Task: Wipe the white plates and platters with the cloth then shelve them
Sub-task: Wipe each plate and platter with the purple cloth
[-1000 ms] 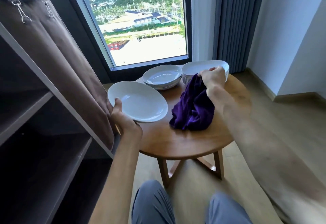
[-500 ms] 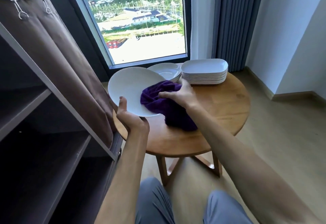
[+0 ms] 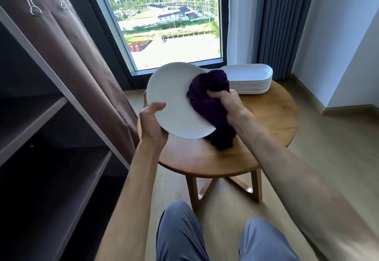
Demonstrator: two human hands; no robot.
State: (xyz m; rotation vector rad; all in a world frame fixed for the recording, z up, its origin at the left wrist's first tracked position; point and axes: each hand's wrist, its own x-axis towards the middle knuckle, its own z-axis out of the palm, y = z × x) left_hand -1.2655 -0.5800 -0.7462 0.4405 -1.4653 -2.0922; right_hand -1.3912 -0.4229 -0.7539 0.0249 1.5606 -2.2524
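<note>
- Plate (image 3: 174, 100), one, round, smooth and white, is tilted up above the near-left edge of the table (image 3: 266, 117).
- The left hand (image 3: 152, 124) grips its lower-left rim, thumb curled over the face, the other fingers hidden behind.
- The right hand (image 3: 226, 102) bunches one soft, dark purple cloth (image 3: 207, 90) in curled fingers and presses it against the plate's right side; the cloth's tail hangs down to the tabletop.
- One stack of white platters (image 3: 249, 80), rounded-rectangular and about ten deep, sits at the table's far edge.
- The table is round, warm wood, on crossed legs.
- At left stands a dark shelf unit (image 3: 51, 117) with a brown fabric cover (image 3: 67, 55) clipped back; two shelves show, nothing visible on them.
</note>
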